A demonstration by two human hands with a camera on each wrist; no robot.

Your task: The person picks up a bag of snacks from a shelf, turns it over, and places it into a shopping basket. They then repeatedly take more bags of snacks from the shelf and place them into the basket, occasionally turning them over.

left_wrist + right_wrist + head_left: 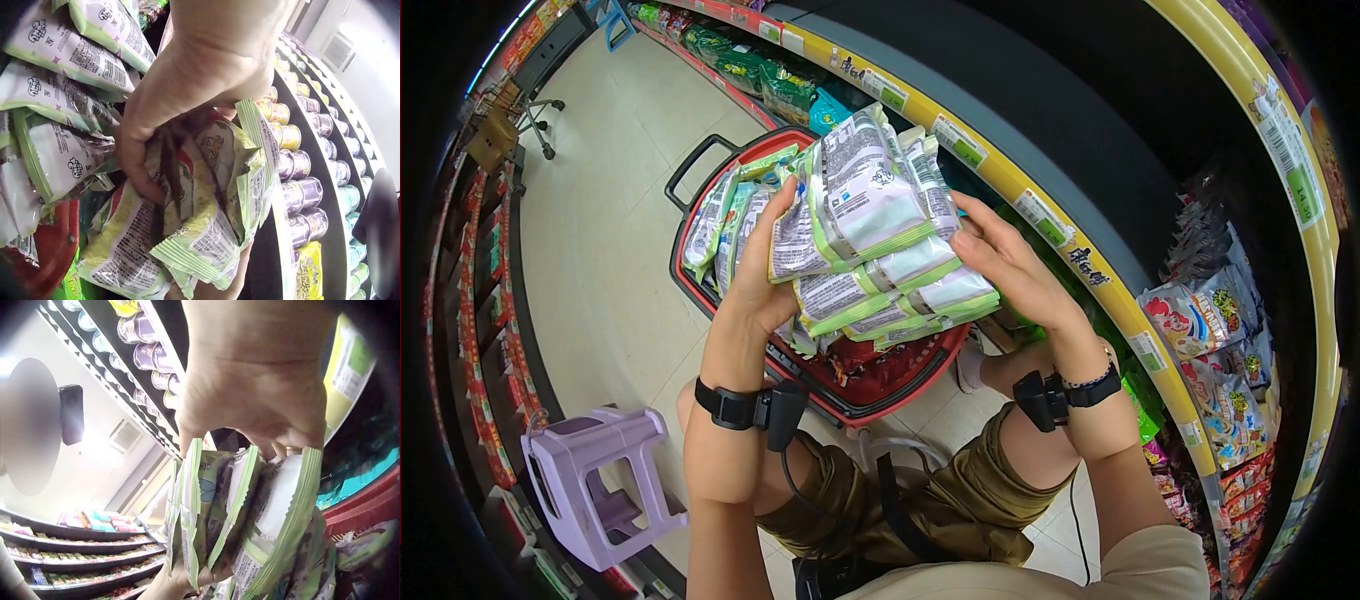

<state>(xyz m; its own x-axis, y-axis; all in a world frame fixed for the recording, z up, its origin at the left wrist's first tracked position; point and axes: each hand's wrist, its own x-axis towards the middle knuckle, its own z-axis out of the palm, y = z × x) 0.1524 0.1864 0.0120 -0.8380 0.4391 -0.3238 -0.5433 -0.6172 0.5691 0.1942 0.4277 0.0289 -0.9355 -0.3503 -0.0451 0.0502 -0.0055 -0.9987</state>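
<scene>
In the head view, a stack of white-and-green snack packets (850, 215) is held over a red basket (920, 397) with a black rim. My left hand (762, 262) grips the stack from the left, thumb along its near side. On the right, my right hand (1020, 265) holds the same packets, fingers over their ends. The left wrist view shows fingers curled round crumpled packets (200, 244). Sealed green edges of several packets (275, 531) stand side by side under the right hand in the right wrist view. More such packets (725, 225) lie in the basket's left part.
A dark shelf (1040, 110) with a yellow price rail (960, 145) runs along the right. Hanging snack bags (1200, 320) are beyond it. A purple stool (600, 480) stands on the floor at left. The person's knees flank the basket's near end.
</scene>
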